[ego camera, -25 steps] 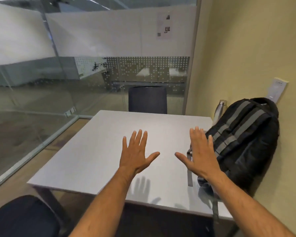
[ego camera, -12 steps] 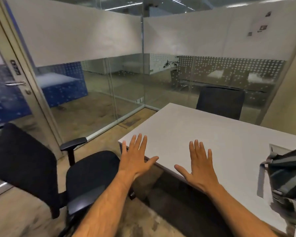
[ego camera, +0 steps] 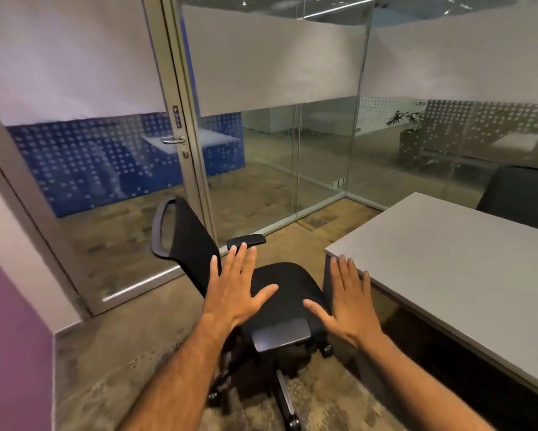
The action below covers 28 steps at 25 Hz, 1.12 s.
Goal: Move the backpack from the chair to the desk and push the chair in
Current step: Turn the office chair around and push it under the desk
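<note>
Your left hand (ego camera: 235,287) and right hand (ego camera: 348,301) hover spread and empty over the chair (ego camera: 280,284) beside the desk (ego camera: 448,262).

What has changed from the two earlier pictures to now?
The view swung left, from the desk to the black chair out on the floor near the glass door. The backpack seen on the desk before is now out of frame. Nothing was taken hold of or let go. The left hand and right hand stay open, spread and empty, now above the chair seat, which has no bag on it.
</note>
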Motion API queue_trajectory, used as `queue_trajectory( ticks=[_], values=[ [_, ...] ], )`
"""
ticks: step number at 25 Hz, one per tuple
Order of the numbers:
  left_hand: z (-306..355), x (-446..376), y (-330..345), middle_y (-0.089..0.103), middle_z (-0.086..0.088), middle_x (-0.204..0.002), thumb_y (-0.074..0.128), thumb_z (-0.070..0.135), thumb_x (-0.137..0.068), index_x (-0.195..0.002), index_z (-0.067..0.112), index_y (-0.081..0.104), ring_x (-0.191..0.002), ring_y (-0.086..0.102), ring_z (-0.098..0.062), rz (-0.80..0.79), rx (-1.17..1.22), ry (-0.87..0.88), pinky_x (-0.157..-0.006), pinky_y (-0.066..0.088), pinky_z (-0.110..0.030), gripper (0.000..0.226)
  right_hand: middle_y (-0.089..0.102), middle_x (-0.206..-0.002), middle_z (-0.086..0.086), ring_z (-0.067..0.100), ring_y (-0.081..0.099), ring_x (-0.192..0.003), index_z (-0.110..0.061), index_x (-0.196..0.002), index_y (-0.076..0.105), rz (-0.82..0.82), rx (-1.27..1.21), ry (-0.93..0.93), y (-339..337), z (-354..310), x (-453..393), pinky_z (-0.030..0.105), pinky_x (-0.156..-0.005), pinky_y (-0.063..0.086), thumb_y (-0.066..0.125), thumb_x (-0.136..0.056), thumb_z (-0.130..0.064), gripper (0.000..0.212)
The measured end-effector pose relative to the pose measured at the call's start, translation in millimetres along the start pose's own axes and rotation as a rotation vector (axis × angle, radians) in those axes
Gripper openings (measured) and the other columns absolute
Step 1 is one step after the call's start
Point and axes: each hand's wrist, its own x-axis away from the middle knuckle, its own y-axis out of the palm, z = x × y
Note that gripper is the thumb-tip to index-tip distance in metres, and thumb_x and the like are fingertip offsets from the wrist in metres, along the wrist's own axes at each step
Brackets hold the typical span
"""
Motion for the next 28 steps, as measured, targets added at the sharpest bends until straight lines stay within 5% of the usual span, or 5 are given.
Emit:
queue_trajectory(
  ticks=[9,16,28],
  values=[
    [-184.6,2.5,-27.0,0.01,-0.001,-0.172,0.038,0.069,-0.097,-0.162,0.022,0.015,-0.159,0.002,-0.02,0.043,0.061,-0.069,-0.127,-0.001,-0.055,0.084,-0.016,-0.172,0.009,0.022,-0.024,-0.156,-0.014,-0.162,-0.012,0.049,-0.13,-0.144,58.4,-169.0,-104.6,0.051,-0.124,-0.018,0.002,-0.078,-0.096,0.118],
    [-287.5,-91.3,-9.9,0.004,0.004,-0.172,0.026,0.063,-0.097,-0.163,0.027,0.01,-0.158,-0.003,-0.015,-0.015,0.088,-0.024,-0.127,-0.006,-0.051,0.076,-0.018,-0.173,0.008,0.02,-0.026,-0.155,-0.015,-0.161,-0.015,0.026,-0.205,-0.176,111.5,-244.8,-223.6,0.053,-0.126,-0.015,0.006,-0.079,-0.094,0.116],
    [-414.2,-269.6,53.3,0.002,0.01,-0.17,0.024,0.069,-0.098,-0.162,0.031,0.009,-0.157,-0.005,-0.011,-0.179,0.088,0.259,-0.125,-0.01,-0.042,0.076,-0.022,-0.172,0.008,0.021,-0.025,-0.157,-0.015,-0.16,-0.02,-0.263,-0.375,0.145,179.4,-333.1,-340.6,0.052,-0.126,-0.015,0.026,-0.088,-0.087,0.111]
  ],
)
